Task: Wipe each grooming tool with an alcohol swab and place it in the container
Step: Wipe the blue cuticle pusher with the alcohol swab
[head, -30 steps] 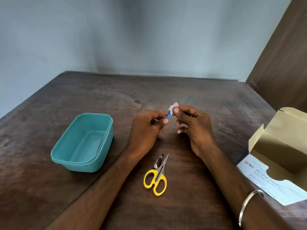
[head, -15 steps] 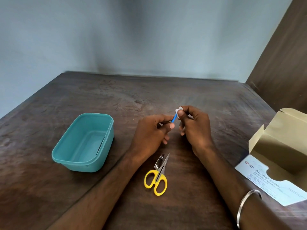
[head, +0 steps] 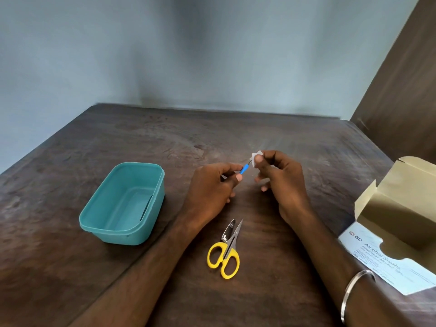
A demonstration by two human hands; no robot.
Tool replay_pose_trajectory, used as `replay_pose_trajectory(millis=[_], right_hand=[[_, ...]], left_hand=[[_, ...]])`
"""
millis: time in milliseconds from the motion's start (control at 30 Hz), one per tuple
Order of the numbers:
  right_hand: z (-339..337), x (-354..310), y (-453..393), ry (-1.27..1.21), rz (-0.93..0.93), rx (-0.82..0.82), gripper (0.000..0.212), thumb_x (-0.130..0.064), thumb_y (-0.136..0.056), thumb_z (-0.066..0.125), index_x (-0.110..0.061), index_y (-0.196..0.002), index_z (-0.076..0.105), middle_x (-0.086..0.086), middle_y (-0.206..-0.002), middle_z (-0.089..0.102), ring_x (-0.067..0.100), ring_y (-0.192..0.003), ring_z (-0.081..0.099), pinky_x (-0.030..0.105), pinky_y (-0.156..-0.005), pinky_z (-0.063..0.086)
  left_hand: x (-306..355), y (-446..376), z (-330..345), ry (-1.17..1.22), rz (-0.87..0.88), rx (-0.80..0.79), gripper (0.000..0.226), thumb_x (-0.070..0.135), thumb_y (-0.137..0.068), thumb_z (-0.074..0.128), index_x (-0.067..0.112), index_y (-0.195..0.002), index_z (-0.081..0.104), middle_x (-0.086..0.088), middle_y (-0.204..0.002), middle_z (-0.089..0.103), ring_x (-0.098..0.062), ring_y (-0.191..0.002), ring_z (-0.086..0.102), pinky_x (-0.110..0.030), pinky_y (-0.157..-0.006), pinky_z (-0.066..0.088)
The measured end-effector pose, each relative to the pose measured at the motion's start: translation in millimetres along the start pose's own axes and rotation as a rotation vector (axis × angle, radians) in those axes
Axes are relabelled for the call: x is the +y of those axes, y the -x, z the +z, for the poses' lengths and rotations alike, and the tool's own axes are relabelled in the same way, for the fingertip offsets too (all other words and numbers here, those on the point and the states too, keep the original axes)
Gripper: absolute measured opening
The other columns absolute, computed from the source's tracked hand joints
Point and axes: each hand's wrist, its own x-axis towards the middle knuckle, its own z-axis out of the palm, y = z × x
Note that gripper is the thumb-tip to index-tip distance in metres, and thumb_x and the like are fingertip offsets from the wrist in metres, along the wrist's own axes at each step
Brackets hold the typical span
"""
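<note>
— Head view: what is in hand?
— Left hand (head: 212,185) pinches a blue-handled tool (head: 245,168); right hand (head: 280,175) pinches the swab (head: 255,158) around its tip above the table (head: 283,138). Wiping step.
— Next?
— Likely carry it left into the teal container (head: 122,204); the scissors (head: 225,253) wait.

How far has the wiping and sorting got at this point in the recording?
Done: little that shows; the teal container holds perhaps one thin dark item against its right wall, too unclear to name.
In hand: the left hand holds a blue-handled tool while the right hand pinches the swab at its tip.
Left: the yellow scissors and nail clipper lie on the table.
</note>
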Motion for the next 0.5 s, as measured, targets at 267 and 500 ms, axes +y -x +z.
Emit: replay_pose_trajectory(millis=[267, 500], right_hand=[[-5, -7, 0, -0.259, 0.15, 0.117, 0.015, -0.016, -0.092, 0.068, -0.008, -0.104, 0.072, 0.005, -0.094, 0.077, 0.017, -0.055, 0.066, 0.027, -0.04, 0.045], [-4, -9, 4, -0.207, 0.114, 0.017, 0.011, -0.005, -0.081, 0.072, -0.007, -0.073, 0.063, 0.009, -0.085, 0.078, 0.024, -0.05, 0.061, 0.027, -0.042, 0.04]], left_hand=[[5, 0, -2, -0.001, -0.039, 0.086, 0.03, 0.015, -0.092, 0.067, 0.02, -0.121, 0.068, 0.008, -0.087, 0.068, -0.007, -0.056, 0.067, -0.023, -0.058, 0.058], [22, 16, -7, -0.005, -0.043, 0.222, 0.018, 0.018, -0.088, 0.071, 0.022, -0.105, 0.073, 0.006, -0.084, 0.072, -0.006, -0.063, 0.071, -0.034, -0.069, 0.062]])
